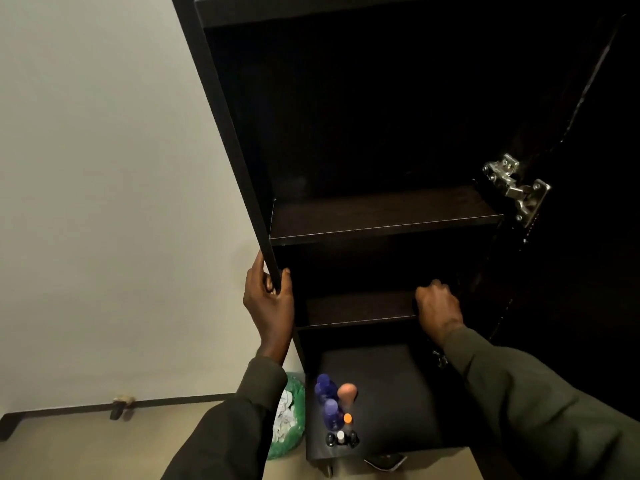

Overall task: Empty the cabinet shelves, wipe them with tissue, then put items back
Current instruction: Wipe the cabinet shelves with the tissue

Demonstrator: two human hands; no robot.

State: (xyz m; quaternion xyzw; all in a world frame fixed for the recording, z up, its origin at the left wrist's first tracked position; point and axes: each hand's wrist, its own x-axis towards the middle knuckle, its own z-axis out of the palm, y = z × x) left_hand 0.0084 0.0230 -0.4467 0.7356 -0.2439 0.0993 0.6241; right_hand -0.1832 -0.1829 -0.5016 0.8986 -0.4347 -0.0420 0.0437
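The dark cabinet (239, 140) stands open, and its upper shelf (381, 216) is bare. My left hand (268, 299) grips the front edge of the cabinet's left side panel just below that shelf. My right hand (438, 306) rests on the right end of the lower shelf (356, 308), knuckles up and fingers curled under; whatever is beneath it is hidden. On the bottom board (398, 393) stand two blue bottles (327, 398), a peach bottle (346, 393), a small orange-capped bottle (347, 421) and small dark bottles (341, 438).
The cabinet door (588, 237) hangs open at the right, with a metal hinge (516, 187) beside the upper shelf. A green basket (289, 420) holding crumpled white paper sits on the floor left of the cabinet. A pale wall (104, 202) fills the left.
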